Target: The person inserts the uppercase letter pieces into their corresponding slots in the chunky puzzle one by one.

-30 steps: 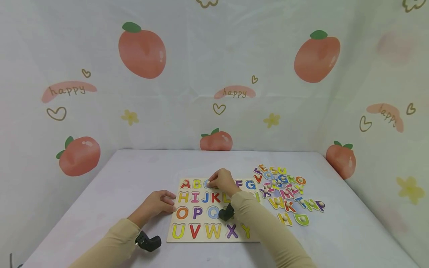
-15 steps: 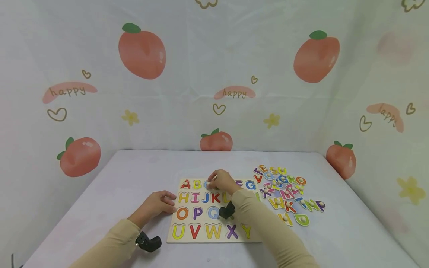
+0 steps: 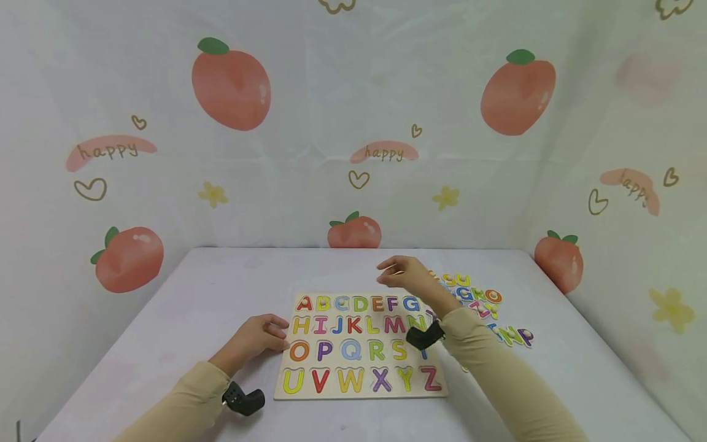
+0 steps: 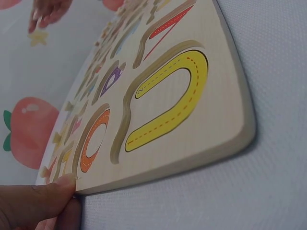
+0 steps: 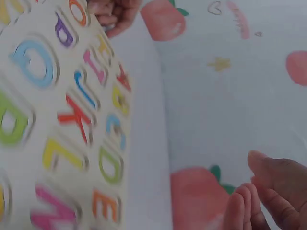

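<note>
A wooden alphabet puzzle board lies flat on the table. My left hand holds its left edge; in the left wrist view the thumb lies on the board's corner area. The knobbed letters A, B and C sit in their slots in the back row. The other slots show printed letters. My right hand hovers past the board's back right, fingers loosely bent with nothing between them, as the right wrist view also shows. It is nearest to the loose letter pieces, partly hidden by the right arm.
The loose knobbed letters, among them a purple P, spread over the table right of the board. A fruit-printed cloth stands behind and at both sides. Each wrist wears a black camera.
My right hand has let go of the C piece, lifted off the board and moved right and back toward the loose letters. The left hand stays at the board's edge.
</note>
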### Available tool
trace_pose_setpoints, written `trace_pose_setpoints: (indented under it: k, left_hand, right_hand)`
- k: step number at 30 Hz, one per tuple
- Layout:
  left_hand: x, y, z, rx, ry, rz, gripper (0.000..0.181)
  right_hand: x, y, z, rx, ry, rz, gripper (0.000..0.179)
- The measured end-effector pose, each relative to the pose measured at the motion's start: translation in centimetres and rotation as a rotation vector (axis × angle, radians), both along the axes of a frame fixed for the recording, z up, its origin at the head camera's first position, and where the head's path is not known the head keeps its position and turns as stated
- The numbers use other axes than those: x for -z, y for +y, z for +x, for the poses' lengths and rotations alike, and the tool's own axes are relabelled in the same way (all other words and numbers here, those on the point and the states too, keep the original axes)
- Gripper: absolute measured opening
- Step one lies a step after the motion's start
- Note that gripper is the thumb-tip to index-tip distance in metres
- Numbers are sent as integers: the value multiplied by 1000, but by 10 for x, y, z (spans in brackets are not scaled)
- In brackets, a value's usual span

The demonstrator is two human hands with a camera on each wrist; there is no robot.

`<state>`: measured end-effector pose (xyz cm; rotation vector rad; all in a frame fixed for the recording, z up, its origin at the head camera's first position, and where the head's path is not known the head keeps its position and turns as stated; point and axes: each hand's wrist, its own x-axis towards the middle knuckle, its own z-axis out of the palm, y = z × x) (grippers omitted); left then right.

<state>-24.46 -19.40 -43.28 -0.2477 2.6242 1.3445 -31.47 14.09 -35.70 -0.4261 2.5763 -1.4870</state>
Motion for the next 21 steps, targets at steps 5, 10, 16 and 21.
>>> trace_pose_setpoints:
  k: [5, 10, 16, 21]
  left_hand:
    - [-1, 0, 0, -6, -9, 0, 42]
    - [-2, 1, 0, -5, -13, 0, 43]
    - [-1, 0, -1, 8, -5, -6, 42]
    - [0, 0, -1, 14, 10, -1, 43]
  right_hand:
    - [-15, 55, 7, 48, 50, 12, 37]
    - [-15, 110, 17, 104, 86, 39, 49]
    - [-1, 167, 42, 196, 89, 87, 54]
    - [18, 192, 62, 216, 24, 97, 53]
